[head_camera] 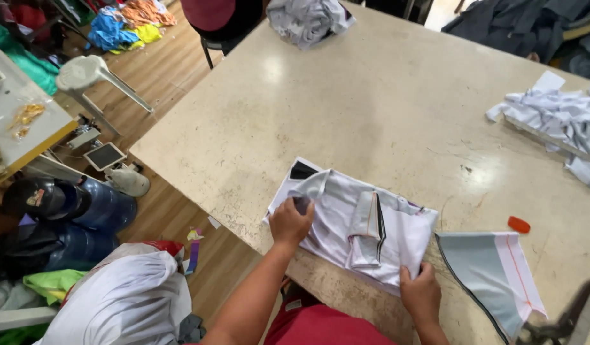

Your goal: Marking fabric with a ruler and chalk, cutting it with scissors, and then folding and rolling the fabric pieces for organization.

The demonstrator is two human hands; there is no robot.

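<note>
A folded white and grey garment [346, 223] with a striped collar lies at the near edge of a large beige table [372, 102]. My left hand [290, 222] is closed on its left part, gripping a fold of fabric near a dark patch. My right hand [420, 292] pinches the garment's near right corner at the table's edge. A grey fabric piece with white trim [490, 271] lies just to the right of my right hand.
A small orange object [519, 224] lies right of the garment. Dark scissors [560, 322] sit at the bottom right. Piles of pale cloth rest at the far edge [308, 19] and the right edge [557, 118]. Water jugs [84, 211], a stool [84, 73] and bags crowd the floor on the left.
</note>
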